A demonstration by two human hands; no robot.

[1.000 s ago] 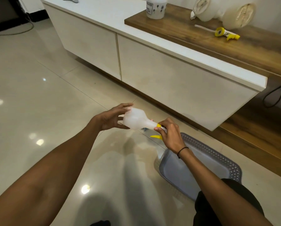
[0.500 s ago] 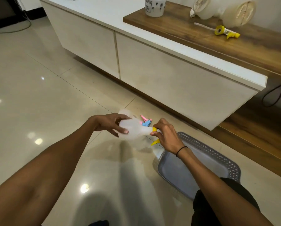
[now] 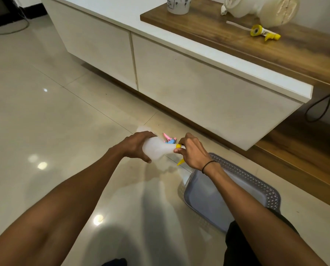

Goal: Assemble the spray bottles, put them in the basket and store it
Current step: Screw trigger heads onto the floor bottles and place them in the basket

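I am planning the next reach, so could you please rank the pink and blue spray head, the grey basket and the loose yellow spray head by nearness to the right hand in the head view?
1. Pink and blue spray head, floor, just left of the right hand.
2. Grey perforated plastic basket, floor, below the wrist.
3. Loose yellow spray head, wooden shelf, far.

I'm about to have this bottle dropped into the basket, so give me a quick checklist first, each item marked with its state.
1. Bottle held firmly: ok, left hand grips its body.
2. Yellow sprayer at the neck: ok, right hand pinches its collar.
3. Sprayer screwed fully tight: cannot tell, the fingers hide the joint.
4. Basket within reach and free: ok, it sits on the floor under the right forearm, nothing visible inside.
5. Other sprayers located: ok, a pink-blue sprayer on the floor behind the bottle, a spare yellow sprayer on the wooden shelf.
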